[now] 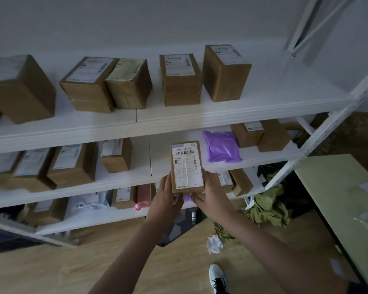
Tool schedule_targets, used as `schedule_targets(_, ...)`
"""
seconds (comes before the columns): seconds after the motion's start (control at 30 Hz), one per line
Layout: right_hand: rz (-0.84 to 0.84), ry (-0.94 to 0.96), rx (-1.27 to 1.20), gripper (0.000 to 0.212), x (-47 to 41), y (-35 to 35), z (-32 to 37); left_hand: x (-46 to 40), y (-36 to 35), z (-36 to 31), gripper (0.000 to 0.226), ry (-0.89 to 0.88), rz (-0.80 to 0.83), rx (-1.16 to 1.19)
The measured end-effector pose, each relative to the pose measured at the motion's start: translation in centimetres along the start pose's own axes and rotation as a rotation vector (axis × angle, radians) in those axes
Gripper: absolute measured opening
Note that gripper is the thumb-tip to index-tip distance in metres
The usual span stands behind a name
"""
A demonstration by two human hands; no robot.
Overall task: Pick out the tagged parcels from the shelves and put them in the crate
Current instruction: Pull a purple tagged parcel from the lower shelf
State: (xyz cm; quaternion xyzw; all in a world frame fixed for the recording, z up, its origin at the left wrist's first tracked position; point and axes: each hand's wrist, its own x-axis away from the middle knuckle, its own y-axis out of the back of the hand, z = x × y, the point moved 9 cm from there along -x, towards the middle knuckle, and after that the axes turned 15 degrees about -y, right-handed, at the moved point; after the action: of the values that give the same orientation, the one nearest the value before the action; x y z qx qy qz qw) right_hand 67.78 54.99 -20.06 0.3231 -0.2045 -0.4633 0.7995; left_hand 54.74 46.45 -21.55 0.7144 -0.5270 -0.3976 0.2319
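While both hands meet at the centre of the frame, they hold one brown cardboard parcel upright in front of the white shelves: the left hand wraps its grip round the lower left edge, the right hand closes its grip round the lower right edge and underside, fingers curled on the box from both sides. A bit of purple plastic shows just beneath the box, between the two hands; what it belongs to cannot be told. The parcel's white shipping label faces the camera; its top line reads roughly "891 H19 022" above a barcode, with a second barcode running down the right edge and smaller print too blurred to read. On the top shelf, across the upper half of the frame, stand five brown boxes with white labels, all illegible. The middle shelf carries more labelled boxes at the left and a purple mailer bag right of centre, lying just beside two further boxes. The lowest shelf holds a pink packet and a grey bag with dark print that cannot be made out. A pale table fills the lower right, and a white shoe stands on the wooden floor at the bottom edge.
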Motion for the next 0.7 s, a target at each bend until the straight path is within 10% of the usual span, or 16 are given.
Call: schedule_targets(0.7,0.115,-0.056,0.067,0.069,-1.0,-1.1,1.6,0.0,1.6,-0.5,0.067,0.089,-0.015,0.03)
